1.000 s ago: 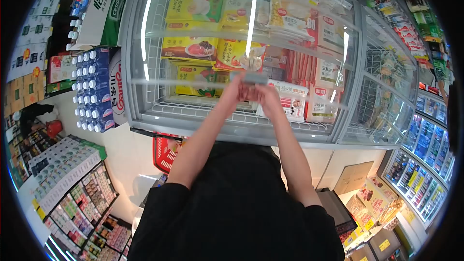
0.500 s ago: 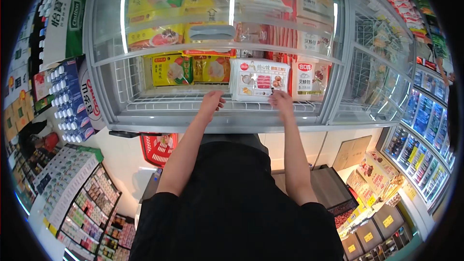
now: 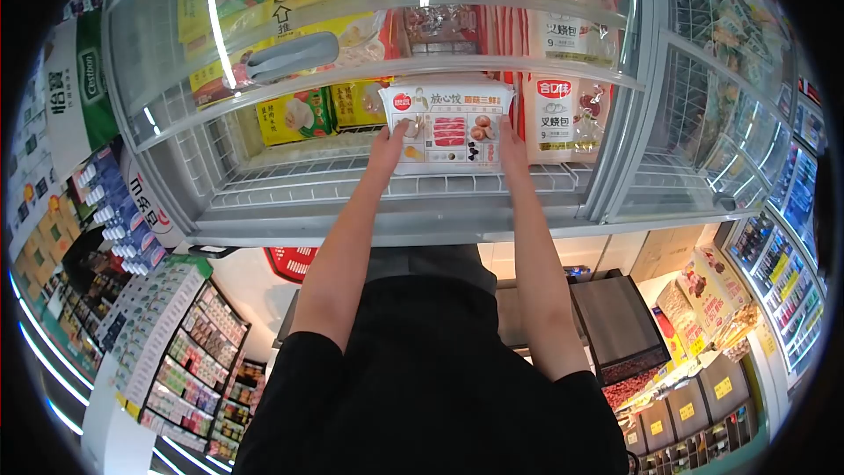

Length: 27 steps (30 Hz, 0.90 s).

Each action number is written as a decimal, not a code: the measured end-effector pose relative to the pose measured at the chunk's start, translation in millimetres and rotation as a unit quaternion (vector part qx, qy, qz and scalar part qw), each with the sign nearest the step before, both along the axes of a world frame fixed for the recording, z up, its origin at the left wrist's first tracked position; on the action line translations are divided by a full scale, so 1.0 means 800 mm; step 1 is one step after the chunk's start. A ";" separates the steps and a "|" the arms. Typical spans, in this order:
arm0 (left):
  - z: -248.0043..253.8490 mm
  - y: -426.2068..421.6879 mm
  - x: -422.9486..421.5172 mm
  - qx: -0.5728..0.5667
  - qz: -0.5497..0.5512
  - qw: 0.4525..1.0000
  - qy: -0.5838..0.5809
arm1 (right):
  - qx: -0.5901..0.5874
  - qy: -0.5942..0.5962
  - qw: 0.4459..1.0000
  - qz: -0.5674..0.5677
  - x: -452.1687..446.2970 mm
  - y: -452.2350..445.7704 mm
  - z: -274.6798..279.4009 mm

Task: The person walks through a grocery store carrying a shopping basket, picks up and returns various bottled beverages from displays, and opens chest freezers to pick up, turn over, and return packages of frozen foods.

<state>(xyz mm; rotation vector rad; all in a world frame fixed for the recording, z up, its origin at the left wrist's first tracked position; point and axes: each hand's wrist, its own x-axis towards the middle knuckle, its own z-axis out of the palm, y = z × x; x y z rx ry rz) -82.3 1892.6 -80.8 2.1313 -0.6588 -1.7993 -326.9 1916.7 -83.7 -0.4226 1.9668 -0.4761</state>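
Packet of white plastic, flat and rectangular (image 3: 450, 130), is in the open front strip of the grey-rimmed freezer chest (image 3: 396, 231), just short of the clear sliding lid's edge (image 3: 563, 72). The left hand (image 3: 388, 148) and right hand (image 3: 513, 145) have their grip clamped on its two side edges. Leftward, room runs over the white wire basket (image 3: 286, 185); rightward, a red-and-white plastic packet (image 3: 565, 119) stands just beside the right hand.
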 end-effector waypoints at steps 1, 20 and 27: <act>0.016 -0.003 -0.007 -0.007 0.002 1.000 0.000 | 0.026 -0.044 0.999 0.005 0.006 -0.007 0.018; 0.234 0.099 0.194 -0.250 0.172 0.951 -0.049 | -0.224 -0.172 0.947 0.155 0.204 0.094 0.311; 0.279 0.139 0.232 -0.100 0.211 0.861 0.451 | -0.452 -0.171 0.791 0.376 0.283 0.180 0.473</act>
